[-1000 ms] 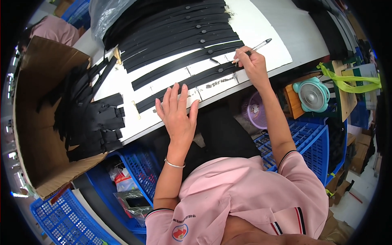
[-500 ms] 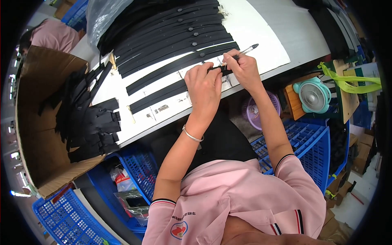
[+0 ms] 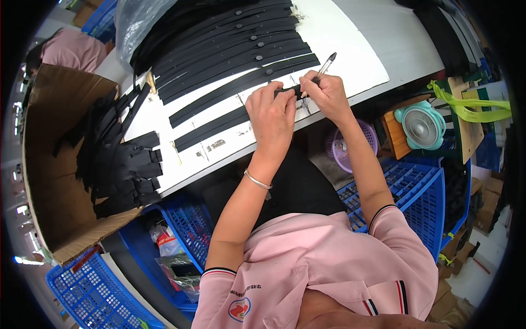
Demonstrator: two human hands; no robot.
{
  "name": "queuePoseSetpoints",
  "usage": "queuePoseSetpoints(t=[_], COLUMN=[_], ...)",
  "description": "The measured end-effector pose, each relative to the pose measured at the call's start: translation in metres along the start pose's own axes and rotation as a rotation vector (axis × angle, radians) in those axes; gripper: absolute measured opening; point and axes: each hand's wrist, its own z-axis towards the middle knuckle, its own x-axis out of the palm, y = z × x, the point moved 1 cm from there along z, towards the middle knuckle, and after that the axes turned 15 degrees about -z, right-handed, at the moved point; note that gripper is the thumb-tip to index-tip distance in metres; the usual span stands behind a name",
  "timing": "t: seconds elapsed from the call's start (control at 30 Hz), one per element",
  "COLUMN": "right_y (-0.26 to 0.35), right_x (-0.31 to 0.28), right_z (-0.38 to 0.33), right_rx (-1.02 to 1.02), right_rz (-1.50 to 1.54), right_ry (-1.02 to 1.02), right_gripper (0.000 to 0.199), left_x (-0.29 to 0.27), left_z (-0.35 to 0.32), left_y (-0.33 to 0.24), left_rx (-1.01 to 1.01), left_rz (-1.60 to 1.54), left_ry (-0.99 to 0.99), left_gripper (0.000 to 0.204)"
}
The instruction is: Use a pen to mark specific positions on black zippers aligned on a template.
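Observation:
On the white board (image 3: pixel 359 57) the nearest black fabric strip (image 3: pixel 213 130) lies slantwise. Its right part runs under my left hand (image 3: pixel 271 115), whose bent fingers and thumb hold it against the board. A clear-barrelled pen (image 3: pixel 327 63) is gripped in my right hand (image 3: pixel 327 94), close beside the left fingertips. The pen's dark end points up and away; its tip is at the strip's right end, partly hidden by my fingers. Beyond my hands, several more black strips (image 3: pixel 219 60) lie in rows, with small grey round pieces (image 3: pixel 259 57) on some of them.
At the left, a cardboard box (image 3: pixel 49 164) stands against the table beside a heap of black strips (image 3: pixel 118 159). Clear plastic (image 3: pixel 129 33) covers the far left corner. Blue crates (image 3: pixel 413 192), a purple basket (image 3: pixel 359 159) and a turquoise fan (image 3: pixel 422 126) are to the right.
The pen has swung more upright in my right hand, its upper end shifting left. My left hand has slid slightly left along the strip.

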Motion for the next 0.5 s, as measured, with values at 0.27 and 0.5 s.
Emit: queuePoseSetpoints(t=[0.27,0.5], right_y=[0.005,-0.002], right_x=[-0.002,-0.003], right_z=[-0.003,-0.008], right_rx=[0.024,0.055], right_rz=[0.054,0.169], right_ry=[0.020,-0.066], right_gripper=[0.022,0.023], left_x=[-0.004,0.000], left_z=[0.000,0.050], left_y=[-0.003,0.052], left_rx=[-0.041,-0.055], left_rz=[0.185,0.177], left_ry=[0.093,0.244], left_gripper=[0.061,0.049])
